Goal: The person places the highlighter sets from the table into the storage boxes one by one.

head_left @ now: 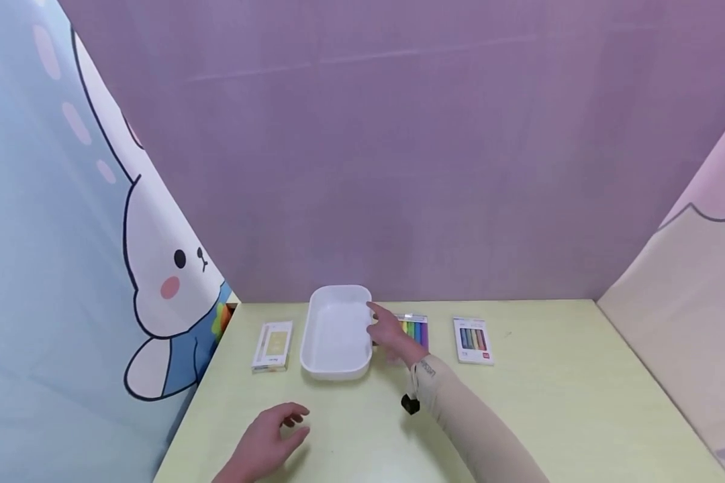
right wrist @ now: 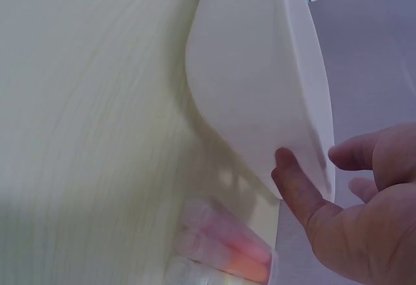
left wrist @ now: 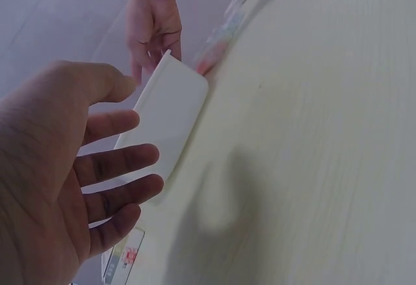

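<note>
A white plastic tray [head_left: 340, 329], rectangular with rounded corners, sits on the pale table. At its right side my right hand [head_left: 389, 330] holds the rim; in the right wrist view the thumb [right wrist: 290, 174] lies against the outer wall and the forefinger [right wrist: 351, 155] is at the rim. My left hand [head_left: 270, 439] hovers in front of the tray, apart from it, fingers loosely bent and nothing in them. Partly hidden behind the right hand is a clear pack of coloured sticks [head_left: 419, 330], their exact kind unclear.
Left of the tray lies a white and yellow box [head_left: 272, 347]. Farther right lies a white box [head_left: 474, 341] with coloured sticks pictured or showing on its front. A purple curtain [head_left: 399, 168] hangs at the table's back edge, with printed cloths at both sides.
</note>
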`<state>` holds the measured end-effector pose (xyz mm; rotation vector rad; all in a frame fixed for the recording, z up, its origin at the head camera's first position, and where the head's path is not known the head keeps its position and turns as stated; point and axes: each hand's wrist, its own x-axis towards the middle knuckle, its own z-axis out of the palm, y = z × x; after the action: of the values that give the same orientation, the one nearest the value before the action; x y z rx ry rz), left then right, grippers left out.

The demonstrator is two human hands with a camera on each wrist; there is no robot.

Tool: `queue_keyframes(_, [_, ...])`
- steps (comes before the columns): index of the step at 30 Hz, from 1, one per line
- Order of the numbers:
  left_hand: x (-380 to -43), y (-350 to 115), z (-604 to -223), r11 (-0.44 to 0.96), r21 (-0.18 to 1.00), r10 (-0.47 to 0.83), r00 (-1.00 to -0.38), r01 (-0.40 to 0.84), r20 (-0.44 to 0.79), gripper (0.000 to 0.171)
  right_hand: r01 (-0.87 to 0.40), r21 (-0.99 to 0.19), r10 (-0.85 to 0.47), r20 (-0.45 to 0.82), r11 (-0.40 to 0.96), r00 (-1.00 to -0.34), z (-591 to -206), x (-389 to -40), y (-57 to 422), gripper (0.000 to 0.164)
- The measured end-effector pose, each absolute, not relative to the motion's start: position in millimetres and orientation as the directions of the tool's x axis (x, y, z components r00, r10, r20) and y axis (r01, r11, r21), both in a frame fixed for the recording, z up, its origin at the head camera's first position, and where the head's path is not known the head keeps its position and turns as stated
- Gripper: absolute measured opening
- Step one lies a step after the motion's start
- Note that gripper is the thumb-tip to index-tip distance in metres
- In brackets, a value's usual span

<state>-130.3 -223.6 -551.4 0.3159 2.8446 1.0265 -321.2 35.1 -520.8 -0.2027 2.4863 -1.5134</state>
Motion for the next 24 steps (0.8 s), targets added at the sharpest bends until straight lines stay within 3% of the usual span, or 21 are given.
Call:
queue_keyframes(7, [-152.4, -235.3, -552.5, 0.785, 0.606, 0.159, -0.987, 0.128, 0.004, 0.022, 0.073, -0.909, -0.212, -0.172, 0.411, -0.962, -528.8, -324.2, 36.4, 0.064])
queue_keyframes(17, [-184.9, -259.0, -551.1, 0.735, 0.669, -0.017, -0.984, 0.108, 0.176, 0.01, 0.082, -0.916, -0.184, -0.165, 0.392, -0.969, -538.5, -323.1, 34.4, 0.072])
queue_keyframes(24, [-212.5, -273.6, -556.9, 0.833, 0.552, -0.108, -0.966, 0.04, 0.233, 0.025, 0.02, -0.9, -0.188, -0.112, 0.436, -0.976, -537.2, -325.5, 29.2, 0.065])
